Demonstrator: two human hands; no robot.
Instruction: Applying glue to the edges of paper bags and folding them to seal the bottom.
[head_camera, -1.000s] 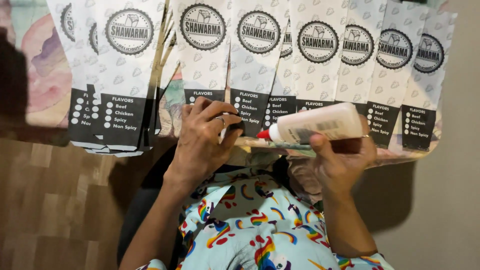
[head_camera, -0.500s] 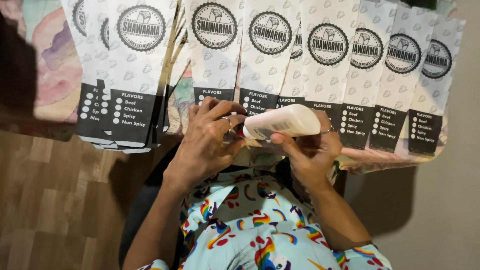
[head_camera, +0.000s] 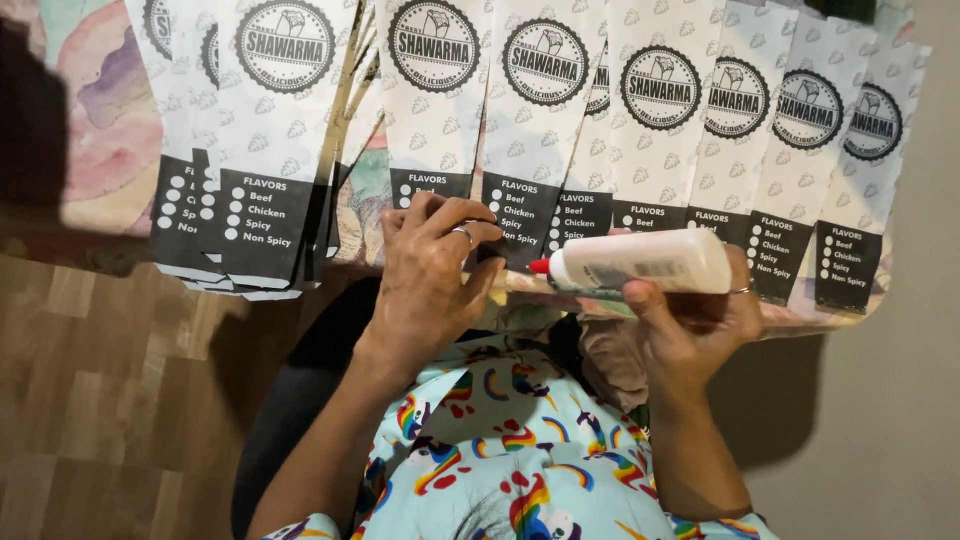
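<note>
My right hand grips a white glue bottle lying sideways, its red tip pointing left toward a paper bag's dark bottom edge. My left hand, a ring on one finger, presses down on the lower end of a white paper bag with a round black emblem. Several such bags lie side by side, overlapping, along the table edge. The bottle's tip sits just right of my left fingers.
A stack of the same bags lies at the left. Under them is a pastel patterned table cover. Wooden floor shows at lower left, a grey surface at right. My lap wears rainbow-print cloth.
My right hand has swung the glue bottle away to the right and levelled it, tip pointing left. My left hand stays on the bag's lower end.
</note>
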